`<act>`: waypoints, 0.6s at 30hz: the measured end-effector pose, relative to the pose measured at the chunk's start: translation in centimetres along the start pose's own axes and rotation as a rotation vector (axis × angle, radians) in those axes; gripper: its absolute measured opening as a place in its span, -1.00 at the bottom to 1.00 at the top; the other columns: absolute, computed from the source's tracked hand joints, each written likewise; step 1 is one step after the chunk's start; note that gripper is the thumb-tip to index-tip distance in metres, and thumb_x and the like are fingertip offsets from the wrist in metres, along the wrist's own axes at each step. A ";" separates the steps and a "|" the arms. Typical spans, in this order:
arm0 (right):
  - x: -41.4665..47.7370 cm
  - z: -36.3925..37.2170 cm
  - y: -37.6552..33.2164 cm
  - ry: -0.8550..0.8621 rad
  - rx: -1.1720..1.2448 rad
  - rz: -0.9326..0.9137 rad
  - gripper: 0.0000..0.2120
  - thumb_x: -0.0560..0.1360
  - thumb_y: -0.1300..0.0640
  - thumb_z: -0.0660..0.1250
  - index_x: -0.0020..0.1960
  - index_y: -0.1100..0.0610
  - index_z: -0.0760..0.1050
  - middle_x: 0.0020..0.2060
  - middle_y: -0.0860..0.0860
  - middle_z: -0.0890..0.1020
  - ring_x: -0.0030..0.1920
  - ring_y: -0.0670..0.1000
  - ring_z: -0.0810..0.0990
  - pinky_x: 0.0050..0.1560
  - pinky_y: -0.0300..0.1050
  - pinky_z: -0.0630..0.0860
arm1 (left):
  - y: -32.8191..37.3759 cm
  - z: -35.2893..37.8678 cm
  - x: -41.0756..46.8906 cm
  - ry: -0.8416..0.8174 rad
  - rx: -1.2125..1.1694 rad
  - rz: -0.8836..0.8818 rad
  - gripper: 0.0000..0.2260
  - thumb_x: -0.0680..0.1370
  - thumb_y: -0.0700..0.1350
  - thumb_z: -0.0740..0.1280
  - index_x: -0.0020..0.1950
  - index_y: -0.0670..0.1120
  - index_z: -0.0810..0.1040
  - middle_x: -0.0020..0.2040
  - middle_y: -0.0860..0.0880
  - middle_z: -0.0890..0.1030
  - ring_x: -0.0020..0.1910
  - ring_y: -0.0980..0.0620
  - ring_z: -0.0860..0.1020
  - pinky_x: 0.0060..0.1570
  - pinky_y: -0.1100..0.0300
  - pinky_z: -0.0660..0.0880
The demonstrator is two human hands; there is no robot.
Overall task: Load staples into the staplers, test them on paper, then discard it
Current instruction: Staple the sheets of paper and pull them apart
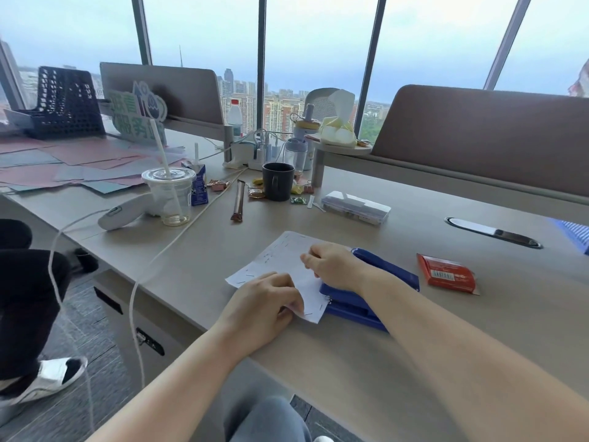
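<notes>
Your right hand presses down on the blue stapler near the worktop edge. Your left hand pinches the stapled paper by its corner. Your fingers are close to the stapler's mouth, so they could get pinched if the paper slips.

A dark mug is standing on the desk, with small candy wrappers lying around it. A clear plastic cup with a straw is sitting beside a small blue carton. A red packet is lying flat. A black basket is sitting far back, near coloured papers.
</notes>
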State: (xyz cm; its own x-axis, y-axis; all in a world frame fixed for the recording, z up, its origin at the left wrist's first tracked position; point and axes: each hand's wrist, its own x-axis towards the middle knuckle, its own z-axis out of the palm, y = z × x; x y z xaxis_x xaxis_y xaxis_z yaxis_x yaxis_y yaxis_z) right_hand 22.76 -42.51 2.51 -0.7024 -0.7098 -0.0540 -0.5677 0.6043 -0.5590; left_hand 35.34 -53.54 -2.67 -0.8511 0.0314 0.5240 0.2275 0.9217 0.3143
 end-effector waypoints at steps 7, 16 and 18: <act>0.1 0.4 0.4 0.029 -0.012 -0.026 -0.84 0.58 0.07 0.10 -0.15 0.06 0.36 -0.29 -0.08 0.43 -0.20 -0.02 0.41 -0.09 -0.11 0.31 | -0.2 0.1 0.1 -0.009 -0.005 0.001 -0.82 0.26 -0.20 0.32 -0.29 0.09 0.58 -0.30 0.12 0.60 -0.30 0.11 0.54 -0.33 0.27 0.47; 0.3 0.4 0.3 -0.067 -0.007 0.016 -0.68 0.60 0.13 0.01 0.33 0.09 0.28 0.26 0.13 0.46 0.17 0.08 0.48 0.15 -0.11 0.38 | 0.3 0.1 0.5 -0.086 0.065 -0.233 -0.65 0.32 -0.05 0.14 0.07 -0.01 0.50 0.08 0.03 0.52 0.11 -0.02 0.45 0.02 0.21 0.37; 0.5 0.5 0.4 -0.081 -0.011 0.038 -0.65 0.60 0.16 0.00 0.37 0.09 0.24 0.33 0.15 0.41 0.13 0.06 0.48 0.12 -0.14 0.38 | 0.5 0.0 0.8 -0.147 0.105 -0.362 -0.60 0.37 -0.01 0.14 0.20 0.00 0.39 0.23 0.04 0.43 0.26 -0.01 0.35 0.24 0.16 0.28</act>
State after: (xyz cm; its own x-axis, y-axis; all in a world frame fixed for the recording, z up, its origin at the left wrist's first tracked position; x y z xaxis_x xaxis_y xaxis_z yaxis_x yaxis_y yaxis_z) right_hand 22.40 -42.83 1.88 -0.6867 -0.7130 -0.1419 -0.5466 0.6350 -0.5459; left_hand 34.76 -53.05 -2.14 -0.9276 -0.2548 0.2731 -0.1428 0.9176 0.3710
